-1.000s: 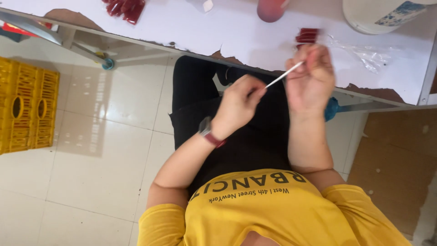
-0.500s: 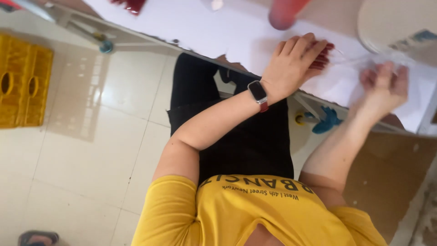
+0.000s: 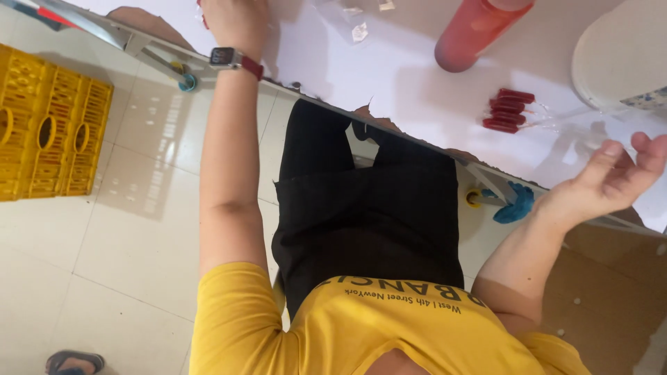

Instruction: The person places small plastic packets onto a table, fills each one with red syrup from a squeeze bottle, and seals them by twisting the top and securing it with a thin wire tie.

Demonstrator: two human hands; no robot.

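My left hand, with a watch on a red strap at the wrist, reaches far out over the white table at the top edge of the view. Its fingers are cut off by the frame, and a bit of red shows beside it. My right hand hovers at the table's near edge on the right, palm up, fingers spread, holding nothing. A small bundle of dark red tubes lies on the table left of that hand. A tall red bottle stands beyond them.
A white round container stands at the far right of the table. Clear plastic scraps lie near the top. A yellow crate sits on the tiled floor at left. A sandalled foot shows at bottom left. A blue object hangs under the table.
Both hands left the thin white stick they held near my chest. My left arm stretched forward across the table, while my right hand swung out to the right and opened palm up.
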